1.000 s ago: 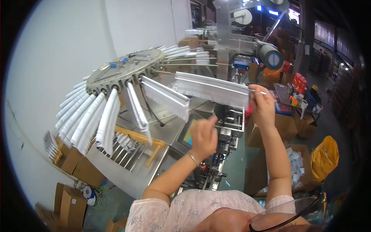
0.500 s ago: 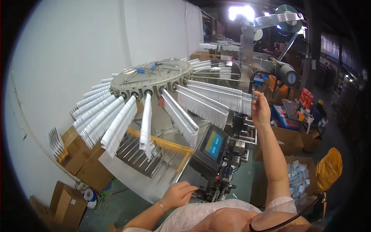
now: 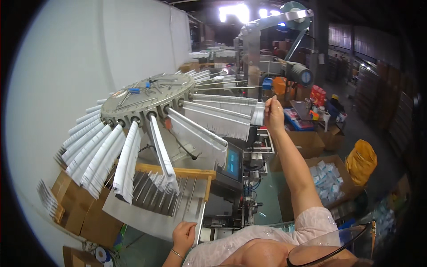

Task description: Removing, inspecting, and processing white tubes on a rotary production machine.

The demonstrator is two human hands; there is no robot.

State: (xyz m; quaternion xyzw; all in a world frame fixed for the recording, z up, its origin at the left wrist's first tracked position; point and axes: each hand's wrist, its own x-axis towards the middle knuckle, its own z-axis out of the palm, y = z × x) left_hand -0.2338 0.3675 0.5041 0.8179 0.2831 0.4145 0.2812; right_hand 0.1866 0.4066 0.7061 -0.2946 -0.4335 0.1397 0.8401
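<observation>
A round metal carousel [image 3: 149, 95] stands before me, with rods fanning out from its rim. Thin white sheets [image 3: 218, 120] hang in rows along many of the rods. My right hand [image 3: 275, 115] is raised with its arm stretched out, fingers closed at the outer end of a rod's white bundle [image 3: 258, 115]. What exactly the fingertips pinch is too small to make out. Low beside the metal table's edge, my left hand [image 3: 183, 236] is curled closed, and nothing shows in it.
A small touch screen [image 3: 232, 161] sits on the machine under the rods. The metal table [image 3: 133, 216] carries a yellow-framed rack of rods [image 3: 195, 172]. To the right, a cardboard box [image 3: 353, 178] holds small white-and-blue packets [image 3: 327, 180], beside a yellow bag [image 3: 361, 161].
The view has swung right, so the carousel appears farther left. My left hand has drawn closer to my body and curled in. The right hand remains at the rod's outer end.
</observation>
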